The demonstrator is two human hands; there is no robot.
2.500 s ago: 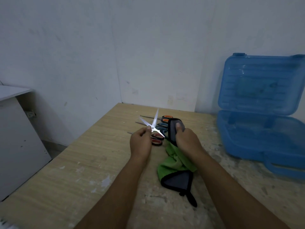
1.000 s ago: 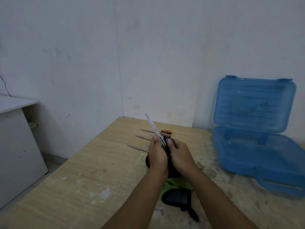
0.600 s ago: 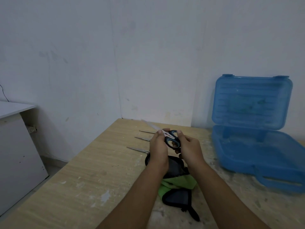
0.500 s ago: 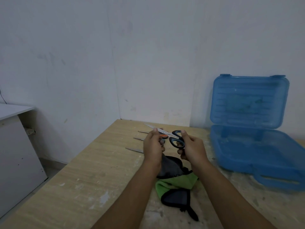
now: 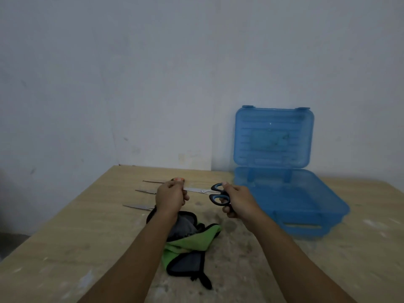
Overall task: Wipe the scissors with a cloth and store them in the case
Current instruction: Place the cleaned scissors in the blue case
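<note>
Scissors in hand: a pair of scissors (image 5: 215, 193) with blue-and-black handles is held above the table (image 5: 65, 248), blades closed and pointing left, roughly level.
Right hand: the right hand (image 5: 238, 201) is closed around the handle loops, fingers curled over them.
Left hand: the left hand (image 5: 171, 196) is closed in a loose fist at the blade end; the blade tip disappears behind it, so whether it pinches the metal I cannot tell.
Cloth: a green cloth (image 5: 188, 241) with dark grey panels and black edging lies crumpled on the table below the forearms, touched by neither hand.
Other scissors: three more pairs lie side by side on the table behind the left hand, blades pointing left; the nearest blade (image 5: 138, 207), the middle blade (image 5: 145, 191) and the far blade (image 5: 154, 181) show, and an orange handle (image 5: 178, 179) peeks out above the left knuckles.
Case: the blue translucent plastic case (image 5: 306, 206) sits open on the table just right of the right hand, lid upright against the wall (image 5: 153, 84).
</note>
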